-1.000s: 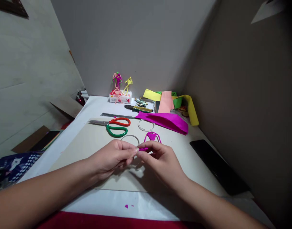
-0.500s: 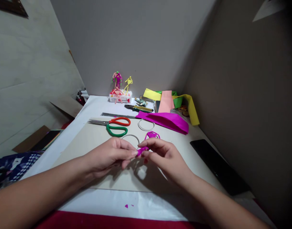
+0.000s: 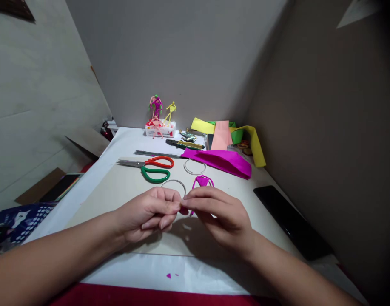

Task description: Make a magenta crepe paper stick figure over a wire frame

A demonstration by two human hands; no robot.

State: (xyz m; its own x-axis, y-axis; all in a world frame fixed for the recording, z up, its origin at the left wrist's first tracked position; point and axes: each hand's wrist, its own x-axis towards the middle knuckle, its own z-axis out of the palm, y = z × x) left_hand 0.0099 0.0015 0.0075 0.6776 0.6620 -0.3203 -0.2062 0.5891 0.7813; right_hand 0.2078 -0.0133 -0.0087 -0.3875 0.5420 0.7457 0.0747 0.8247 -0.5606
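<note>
My left hand (image 3: 150, 212) and my right hand (image 3: 218, 214) meet fingertip to fingertip above the beige board (image 3: 118, 191). Both pinch a small magenta-wrapped wire piece (image 3: 202, 182), whose looped far end sticks out beyond my right fingers. The part between my fingers is mostly hidden. A bare wire ring (image 3: 173, 183) lies just behind my left fingers. A second wire ring (image 3: 195, 166) lies farther back.
Red-and-green scissors (image 3: 152, 167) lie behind my hands, with thin wires (image 3: 156, 154) and pliers (image 3: 185, 145) beyond. Magenta crepe paper (image 3: 222, 161), yellow, pink and green paper strips (image 3: 228, 136), small wire figures (image 3: 161, 112) and a black phone (image 3: 290, 223) are about.
My right fingers have turned over the magenta piece, now covering the part that showed between my hands. Both hands have dropped slightly toward me.
</note>
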